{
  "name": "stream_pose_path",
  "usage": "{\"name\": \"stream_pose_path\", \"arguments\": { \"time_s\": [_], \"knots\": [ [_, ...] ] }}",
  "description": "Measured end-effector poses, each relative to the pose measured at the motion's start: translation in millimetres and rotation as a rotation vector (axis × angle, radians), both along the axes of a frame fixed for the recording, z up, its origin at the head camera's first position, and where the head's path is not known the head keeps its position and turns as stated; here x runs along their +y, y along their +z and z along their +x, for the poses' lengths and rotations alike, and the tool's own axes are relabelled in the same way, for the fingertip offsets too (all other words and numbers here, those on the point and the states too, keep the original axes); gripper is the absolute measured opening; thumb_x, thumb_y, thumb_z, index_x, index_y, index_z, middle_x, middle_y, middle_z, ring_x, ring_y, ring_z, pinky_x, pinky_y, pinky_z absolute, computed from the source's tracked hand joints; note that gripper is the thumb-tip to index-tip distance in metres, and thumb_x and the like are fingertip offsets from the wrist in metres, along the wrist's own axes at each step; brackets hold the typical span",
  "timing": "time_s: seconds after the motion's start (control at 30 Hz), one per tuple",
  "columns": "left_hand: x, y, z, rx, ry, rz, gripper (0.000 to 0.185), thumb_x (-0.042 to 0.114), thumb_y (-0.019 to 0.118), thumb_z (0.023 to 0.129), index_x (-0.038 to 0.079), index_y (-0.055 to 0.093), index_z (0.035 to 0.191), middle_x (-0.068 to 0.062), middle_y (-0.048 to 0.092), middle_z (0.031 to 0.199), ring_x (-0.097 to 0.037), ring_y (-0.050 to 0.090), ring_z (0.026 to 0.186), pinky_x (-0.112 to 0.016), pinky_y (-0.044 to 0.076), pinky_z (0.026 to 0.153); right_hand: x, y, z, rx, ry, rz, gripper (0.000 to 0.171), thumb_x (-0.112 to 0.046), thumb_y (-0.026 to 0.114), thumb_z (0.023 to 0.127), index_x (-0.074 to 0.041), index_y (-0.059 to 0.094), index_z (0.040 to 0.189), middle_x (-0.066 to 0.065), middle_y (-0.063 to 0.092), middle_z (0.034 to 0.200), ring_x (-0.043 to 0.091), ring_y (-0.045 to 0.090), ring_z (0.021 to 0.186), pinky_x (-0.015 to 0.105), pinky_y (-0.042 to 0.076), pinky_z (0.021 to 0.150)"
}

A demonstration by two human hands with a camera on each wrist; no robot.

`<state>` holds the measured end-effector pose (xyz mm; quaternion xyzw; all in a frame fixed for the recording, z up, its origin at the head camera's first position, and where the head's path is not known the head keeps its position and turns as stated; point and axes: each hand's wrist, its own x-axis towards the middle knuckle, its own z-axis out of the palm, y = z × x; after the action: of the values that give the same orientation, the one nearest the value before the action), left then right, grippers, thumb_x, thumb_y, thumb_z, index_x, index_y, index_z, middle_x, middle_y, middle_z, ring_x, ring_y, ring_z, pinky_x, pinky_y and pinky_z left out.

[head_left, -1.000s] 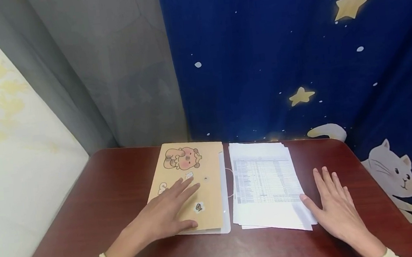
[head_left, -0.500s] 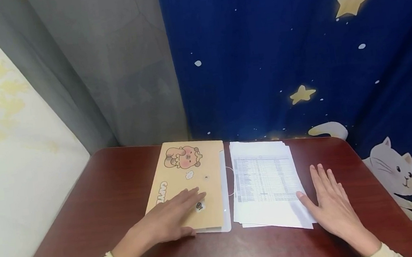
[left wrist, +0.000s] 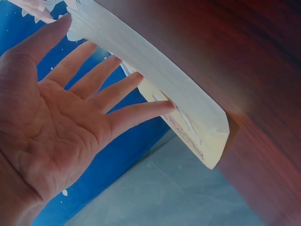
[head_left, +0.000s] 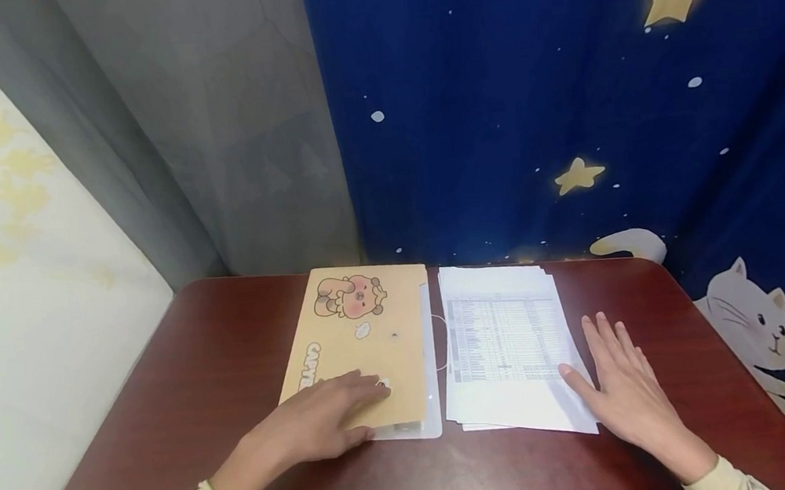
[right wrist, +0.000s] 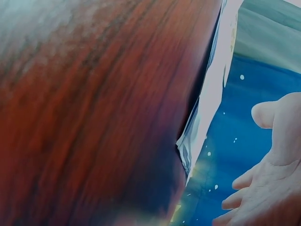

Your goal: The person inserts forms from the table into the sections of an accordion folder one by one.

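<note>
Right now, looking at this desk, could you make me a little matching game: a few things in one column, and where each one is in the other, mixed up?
Things:
1. tan folder
2. stack of printed papers
3. left hand
4. right hand

Places:
A. flat on the table, thumb at the right edge of the sheets
B. lying right of the folder, under the blue star curtain
C. fingers resting on the near end of the folder
D. lying left of the papers, cartoon animal at its far end

Pairs: 1-D, 2-B, 3-C, 4-A
</note>
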<state>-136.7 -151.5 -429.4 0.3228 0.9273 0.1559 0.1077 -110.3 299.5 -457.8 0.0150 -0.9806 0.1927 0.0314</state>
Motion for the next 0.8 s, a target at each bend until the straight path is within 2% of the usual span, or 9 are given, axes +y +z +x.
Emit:
{"name": "stream_pose_path", "arguments": {
  "time_s": [0.13,0.33,0.6,0.7,0.8],
  "knots": [
    [-1.0,-2.1,0.5,0.002,-0.006,0.024,0.047,0.027,0.070,0.097,0.026,0.066,0.144,0.003,0.062,0.152,-0.029,0.052,0.149,-0.051,0.046,0.118,2.3,-1.0,-2.6,-0.025,-0.009,0.016,0.099,-0.055,0.064,0.100,0.002,0.018,0.167,0.034,0.013,0.172,0.063,0.013,0.154,0.081,0.019,0.117],
    [-2.6,-4.8,0.2,0.006,-0.010,0.062,0.045,0.023,0.066,0.099,0.023,0.066,0.144,0.003,0.063,0.151,-0.028,0.054,0.147,-0.049,0.045,0.119,6.0,-3.4,-7.4,-0.016,-0.029,0.071,0.094,-0.047,0.074,0.094,0.007,0.033,0.159,0.037,0.036,0.157,0.058,0.036,0.137,0.079,0.039,0.105],
    [-5.2,-4.7,-0.8,-0.023,0.002,0.095,0.044,0.022,0.065,0.101,0.023,0.065,0.145,0.007,0.064,0.149,-0.024,0.056,0.145,-0.048,0.045,0.119,8.1,-7.0,-10.1,-0.057,-0.040,0.096,0.086,-0.050,0.072,0.095,0.009,0.044,0.151,0.038,0.047,0.145,0.053,0.046,0.124,0.072,0.048,0.097],
    [-6.9,-4.7,-1.5,-0.037,-0.001,0.121,0.042,0.021,0.062,0.104,0.022,0.064,0.146,0.007,0.065,0.147,-0.019,0.059,0.141,-0.047,0.047,0.117,8.9,-7.5,-11.2,-0.043,-0.039,0.100,0.079,-0.049,0.073,0.095,0.010,0.052,0.141,0.035,0.054,0.135,0.048,0.049,0.115,0.066,0.051,0.089],
    [-8.8,-5.3,-2.5,-0.066,-0.003,0.155,0.041,0.021,0.060,0.107,0.020,0.063,0.148,0.005,0.065,0.148,-0.017,0.059,0.141,-0.047,0.048,0.117,10.0,-6.3,-13.2,-0.030,-0.045,0.103,0.068,-0.048,0.074,0.094,0.009,0.058,0.126,0.028,0.060,0.117,0.040,0.050,0.103,0.053,0.052,0.075]
  ]
}}
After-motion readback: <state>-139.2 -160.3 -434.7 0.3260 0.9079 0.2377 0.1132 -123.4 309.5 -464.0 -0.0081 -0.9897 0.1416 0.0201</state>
